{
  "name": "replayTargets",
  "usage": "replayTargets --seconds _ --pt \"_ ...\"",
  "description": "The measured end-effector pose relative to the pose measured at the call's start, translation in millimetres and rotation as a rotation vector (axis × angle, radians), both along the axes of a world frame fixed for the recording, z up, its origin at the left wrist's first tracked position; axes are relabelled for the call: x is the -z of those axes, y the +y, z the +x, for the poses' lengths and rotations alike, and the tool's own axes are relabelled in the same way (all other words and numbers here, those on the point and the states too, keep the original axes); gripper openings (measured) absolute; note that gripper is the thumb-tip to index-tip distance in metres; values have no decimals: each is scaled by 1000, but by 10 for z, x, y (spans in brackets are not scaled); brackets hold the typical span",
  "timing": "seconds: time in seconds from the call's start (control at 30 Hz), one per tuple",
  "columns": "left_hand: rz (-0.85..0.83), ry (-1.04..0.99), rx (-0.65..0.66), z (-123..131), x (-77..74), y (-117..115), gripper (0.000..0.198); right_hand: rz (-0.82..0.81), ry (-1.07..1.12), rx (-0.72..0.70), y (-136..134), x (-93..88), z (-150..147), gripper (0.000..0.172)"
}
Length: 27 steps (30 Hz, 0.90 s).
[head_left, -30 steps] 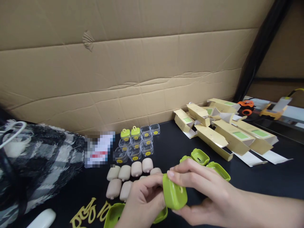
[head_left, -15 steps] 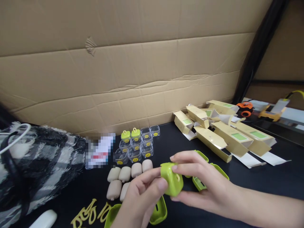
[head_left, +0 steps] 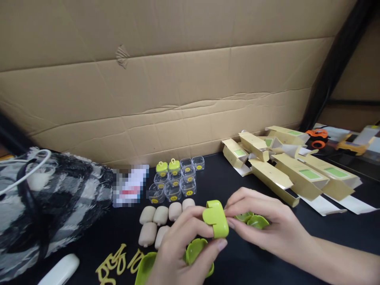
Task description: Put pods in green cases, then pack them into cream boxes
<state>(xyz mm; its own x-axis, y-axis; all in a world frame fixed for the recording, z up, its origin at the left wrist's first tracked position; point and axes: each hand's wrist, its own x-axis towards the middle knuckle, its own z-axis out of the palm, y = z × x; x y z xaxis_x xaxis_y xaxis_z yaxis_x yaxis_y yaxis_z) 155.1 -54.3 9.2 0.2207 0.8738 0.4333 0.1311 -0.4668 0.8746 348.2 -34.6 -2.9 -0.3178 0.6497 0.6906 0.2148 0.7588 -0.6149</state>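
My left hand [head_left: 181,249] holds a small green plastic lid [head_left: 219,219], rounded and tab-sided, between thumb and fingers. At the lid's right side, the fingertips of my right hand [head_left: 264,221] are pinched together; whatever they grip there is hidden. Below my left hand lie more green plastic lids [head_left: 145,269], partly covered. Other green lids [head_left: 257,221] show behind my right fingers. Several yellow loop pieces [head_left: 118,261] lie on the black table at lower left. Rounded beige blocks [head_left: 147,233] sit in rows just beyond my left hand.
Clear plastic cups [head_left: 173,192] with yellow stickers stand grouped beyond the blocks; two carry green lids with loops [head_left: 174,164]. Opened cardboard boxes [head_left: 299,174] lie at right, near an orange toy [head_left: 319,138]. A checked cloth [head_left: 74,194] and white object [head_left: 61,271] are at left.
The lid has turned in my left hand, so its tabbed side now shows. My right fingers have shifted from around it to a pinch at its right side. The view has shifted slightly.
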Motion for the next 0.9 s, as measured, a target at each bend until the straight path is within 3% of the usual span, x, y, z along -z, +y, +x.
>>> replayTargets --seconds 0.13,0.3,0.47,0.6,0.67,0.77,0.83,0.9 --pt "80 85 -41 3 37 -47 14 -22 -36 8 -7 34 -20 25" --pt "-76 55 84 0 0 -57 16 -84 -58 2 -13 40 0 21" --pt "178 108 57 7 -40 -64 20 -158 -128 -21 7 -24 44 19" --pt "242 104 55 -7 2 -56 20 -161 -144 -41 14 -24 38 17" --pt "168 35 68 -43 -8 -17 36 -129 -146 -43 4 -26 30 18" --pt "-90 35 116 -141 -147 90 69 -45 -150 -38 13 -89 44 19" --pt "-250 57 120 -220 -304 172 52 30 -184 -3 61 -161 63 19" --pt "-362 -63 116 -285 -451 239 36 83 -319 10 138 -222 59 19"
